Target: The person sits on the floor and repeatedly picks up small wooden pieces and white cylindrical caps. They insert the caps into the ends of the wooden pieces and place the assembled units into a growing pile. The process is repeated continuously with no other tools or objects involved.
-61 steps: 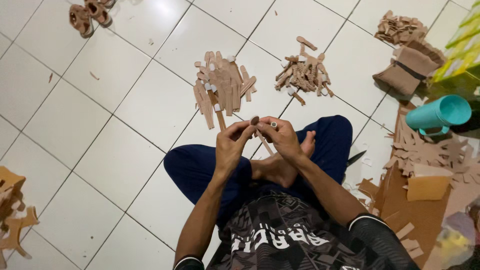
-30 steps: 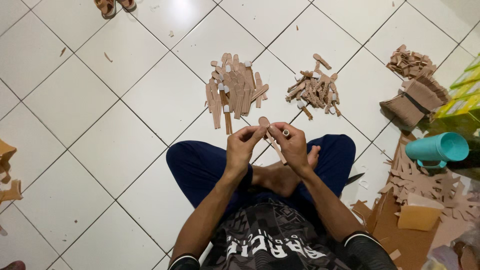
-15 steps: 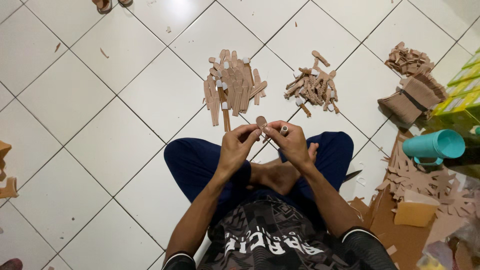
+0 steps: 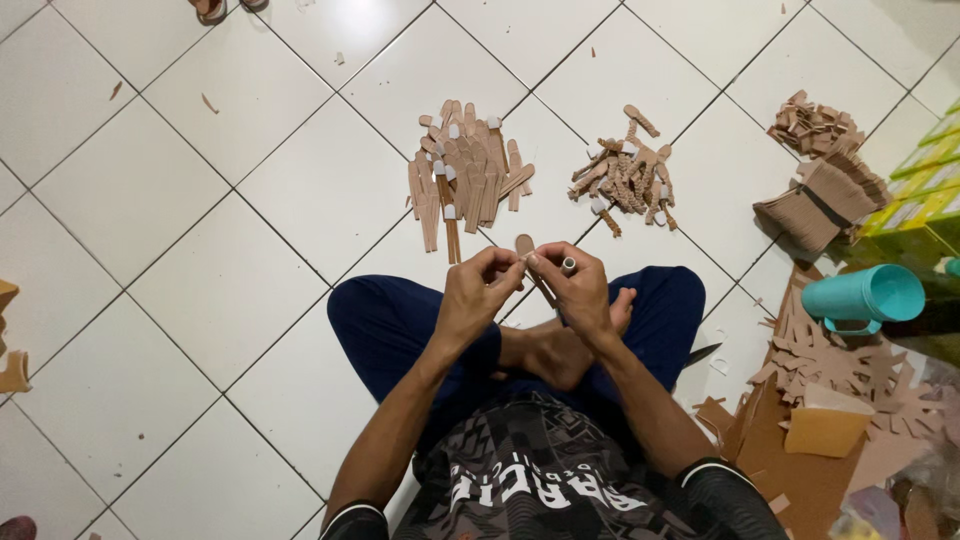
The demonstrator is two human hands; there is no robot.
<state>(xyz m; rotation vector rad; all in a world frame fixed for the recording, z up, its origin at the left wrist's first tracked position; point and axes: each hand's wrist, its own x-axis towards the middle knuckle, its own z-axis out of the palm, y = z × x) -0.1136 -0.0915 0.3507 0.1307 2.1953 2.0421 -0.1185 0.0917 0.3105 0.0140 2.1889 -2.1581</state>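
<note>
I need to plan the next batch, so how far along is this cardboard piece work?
Done: a pile of flat cardboard strips with pale tips lies ahead. In hand: the left hand and right hand pinch one round-ended cardboard piece; the right also holds a small tube. Left: a looser pile of pieces and a banded bundle.

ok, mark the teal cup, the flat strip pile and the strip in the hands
teal cup point(image 4: 860, 297), head view, on its side wall
flat strip pile point(image 4: 465, 170), head view, middle of the pile
brown strip point(image 4: 525, 244), head view, rounded end above the fingers
</note>
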